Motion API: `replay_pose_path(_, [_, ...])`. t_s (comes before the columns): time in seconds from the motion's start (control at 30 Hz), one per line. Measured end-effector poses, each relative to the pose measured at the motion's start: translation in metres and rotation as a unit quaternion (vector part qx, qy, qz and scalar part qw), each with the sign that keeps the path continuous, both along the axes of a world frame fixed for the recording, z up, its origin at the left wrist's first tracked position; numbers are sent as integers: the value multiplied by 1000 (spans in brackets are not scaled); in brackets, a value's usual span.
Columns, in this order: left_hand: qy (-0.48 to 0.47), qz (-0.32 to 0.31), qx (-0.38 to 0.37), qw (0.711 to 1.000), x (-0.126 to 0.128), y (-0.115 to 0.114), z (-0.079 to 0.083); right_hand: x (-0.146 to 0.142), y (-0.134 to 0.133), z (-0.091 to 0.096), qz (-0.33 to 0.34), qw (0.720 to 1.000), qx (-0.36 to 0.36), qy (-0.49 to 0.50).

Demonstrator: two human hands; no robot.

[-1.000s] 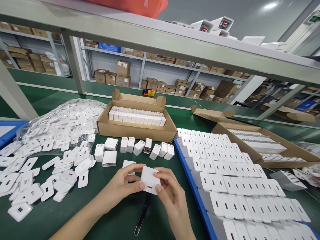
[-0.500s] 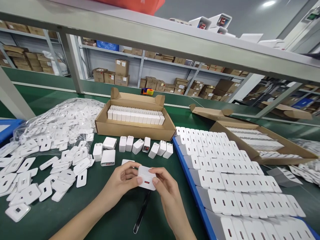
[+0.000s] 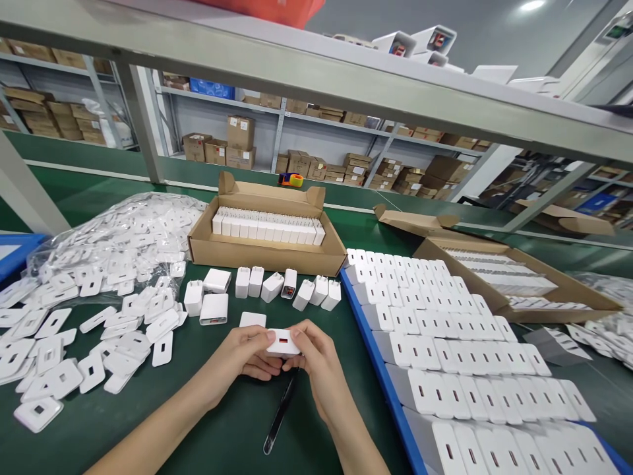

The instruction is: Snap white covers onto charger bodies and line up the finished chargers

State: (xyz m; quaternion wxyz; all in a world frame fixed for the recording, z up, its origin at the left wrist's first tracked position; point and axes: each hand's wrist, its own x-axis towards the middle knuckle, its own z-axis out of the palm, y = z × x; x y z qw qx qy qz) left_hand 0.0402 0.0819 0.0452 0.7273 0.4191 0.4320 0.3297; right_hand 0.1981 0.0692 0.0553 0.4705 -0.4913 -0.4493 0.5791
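Between my two hands is a white charger (image 3: 283,342), its port face with a dark red slot turned up toward me. My left hand (image 3: 250,353) grips its left end, thumb on the port face and fingers curled beneath. At the other end my right hand (image 3: 312,351) closes on it the same way. Just behind my left hand lies a white piece (image 3: 252,319), partly seen. A pair of black tweezers (image 3: 280,412) rests on the green table below the charger. Several white charger housings (image 3: 213,308) stand in a loose row beyond my hands.
Loose white cover plates (image 3: 116,356) spread at the left beside a full plastic bag (image 3: 133,241). A cardboard box (image 3: 267,256) of chargers stands behind. Rows of chargers fill a blue-edged tray (image 3: 380,382) at the right, near another open box (image 3: 494,303). A shelf beam (image 3: 316,79) crosses above.
The charger has tipped so that its port face is turned further up, and my fingers have shifted underneath it. My hands have moved slightly up and closer around it.
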Motion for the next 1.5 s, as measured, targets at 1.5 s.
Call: replay_pose_path(1.5, [22,26,471,882,-10,-13,2,-4,-30,8,34,925,355,-132])
